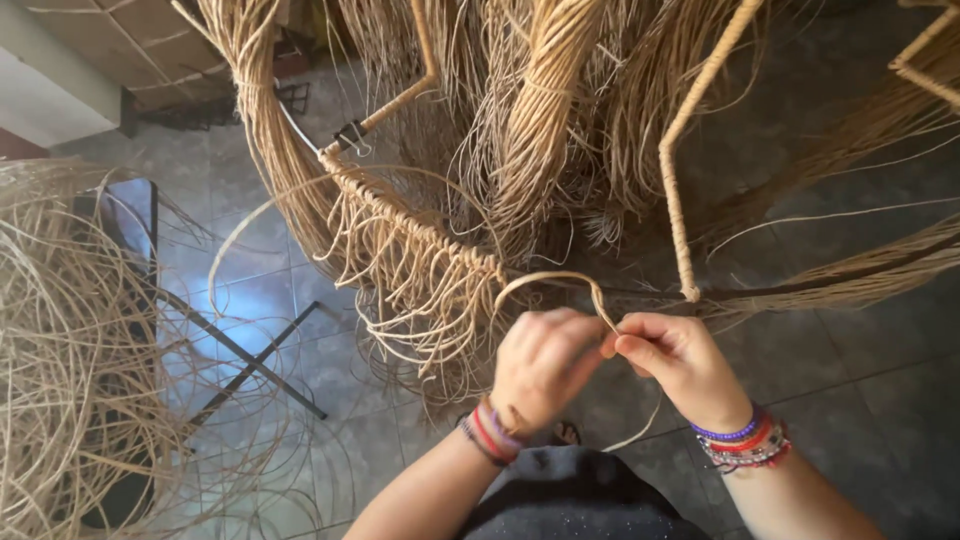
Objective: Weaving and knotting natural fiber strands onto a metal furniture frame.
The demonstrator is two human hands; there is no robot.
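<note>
Closest to the camera are the person's two arms, each with a bunch of bright bead bracelets [745, 440] at the wrist, above a dark cloth on the lap. The left hand [540, 365] is curled shut, and its fingers press against the right hand. The right hand [675, 360] pinches a thin tan straw strand [550, 280] between thumb and finger. The strand makes a small loop that rises just over both hands and comes down again at the pinch. Right past the hands runs a slanted frame bar [420, 235] wrapped in woven straw, with lots of loose ends hanging down from it like a fringe. A black clip [350, 133] sits higher up on that bar. To the right, a thin rod [675, 190] wound with straw stands up tall. Off to the left lies a big messy pile of loose straw [70, 350] over a dark metal stand. Farther back hang thick bundles of straw [545, 110], above a grey tiled floor [860, 370].
</note>
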